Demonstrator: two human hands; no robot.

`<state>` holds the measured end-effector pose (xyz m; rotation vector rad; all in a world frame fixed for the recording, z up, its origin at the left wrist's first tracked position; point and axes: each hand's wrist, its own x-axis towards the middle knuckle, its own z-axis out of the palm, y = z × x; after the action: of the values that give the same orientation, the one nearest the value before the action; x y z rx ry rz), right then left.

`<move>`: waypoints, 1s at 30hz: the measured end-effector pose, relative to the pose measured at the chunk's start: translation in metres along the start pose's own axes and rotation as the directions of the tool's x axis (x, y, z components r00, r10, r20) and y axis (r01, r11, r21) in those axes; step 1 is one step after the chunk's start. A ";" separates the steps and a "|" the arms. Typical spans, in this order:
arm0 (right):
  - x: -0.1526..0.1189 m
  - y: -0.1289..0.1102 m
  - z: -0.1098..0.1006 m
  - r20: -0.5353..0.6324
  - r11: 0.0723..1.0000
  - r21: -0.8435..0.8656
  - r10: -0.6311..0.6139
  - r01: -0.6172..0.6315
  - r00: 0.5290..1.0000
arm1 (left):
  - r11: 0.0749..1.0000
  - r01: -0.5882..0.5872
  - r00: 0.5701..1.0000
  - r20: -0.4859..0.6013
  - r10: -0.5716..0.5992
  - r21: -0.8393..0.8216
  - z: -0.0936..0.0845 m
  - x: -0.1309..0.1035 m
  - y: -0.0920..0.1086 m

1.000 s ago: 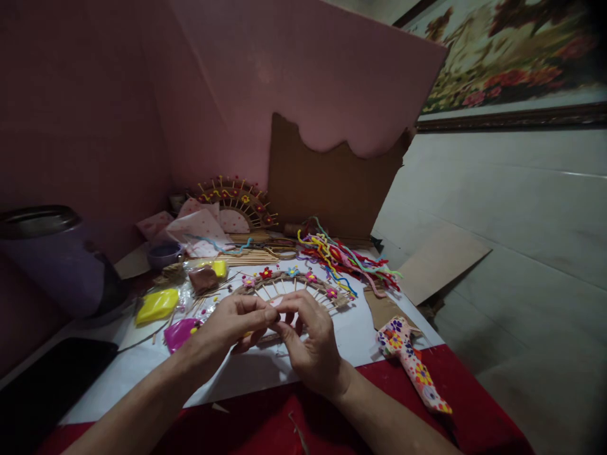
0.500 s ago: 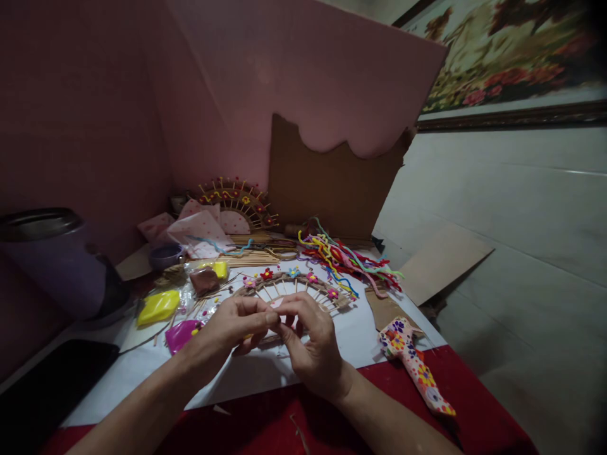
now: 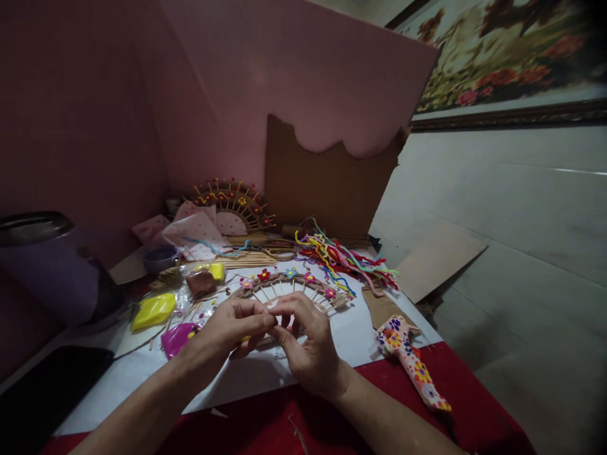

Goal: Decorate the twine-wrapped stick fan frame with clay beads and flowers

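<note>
My left hand [image 3: 239,328] and my right hand [image 3: 306,338] meet fingertip to fingertip over the white paper [image 3: 246,380]. Both are closed in a pinch, and whatever lies between the fingers is too small or too hidden to name. Just behind them rests a half-round fan-shaped craft piece [image 3: 300,278] with thin sticks and small red, blue and pink flowers along its brown arc. My hands cover its lower part. Left of my left hand lies a magenta clay pack [image 3: 175,340], and beyond it a yellow clay pack [image 3: 154,311].
A similar decorated fan [image 3: 232,196] leans at the back beside brown cardboard [image 3: 327,183]. Coloured pipe cleaners [image 3: 346,256] are heaped at back right. A flower-patterned glue gun [image 3: 412,363] lies on the right. A purple tumbler [image 3: 47,272] and a black flat object [image 3: 57,392] occupy the left.
The whole view has shifted slightly, so the surroundings appear a little further left. Both hands stay pinched together in nearly the same place, with only slight finger movement.
</note>
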<state>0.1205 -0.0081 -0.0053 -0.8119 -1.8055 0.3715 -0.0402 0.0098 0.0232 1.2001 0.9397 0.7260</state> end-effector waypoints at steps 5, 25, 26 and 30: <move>0.001 -0.002 -0.001 -0.025 0.999 0.033 0.027 -0.026 0.999 | 1.000 -0.007 1.000 -0.023 0.007 0.006 0.001 -0.001 0.001; 0.001 -0.003 -0.001 -0.004 0.994 0.111 0.021 -0.020 1.000 | 0.997 -0.049 0.998 0.025 0.050 -0.054 0.002 -0.005 0.002; 0.001 -0.003 -0.001 -0.017 0.993 0.112 0.031 -0.029 0.999 | 0.997 -0.049 0.999 0.021 0.050 -0.057 0.002 -0.005 0.003; 0.002 -0.004 -0.002 0.001 0.991 0.121 0.053 -0.053 0.999 | 0.997 -0.059 0.998 0.017 0.060 -0.048 0.002 -0.006 0.003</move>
<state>0.1203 -0.0099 -0.0013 -0.7756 -1.7442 0.5095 -0.0407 0.0046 0.0271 1.1951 0.8704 0.7792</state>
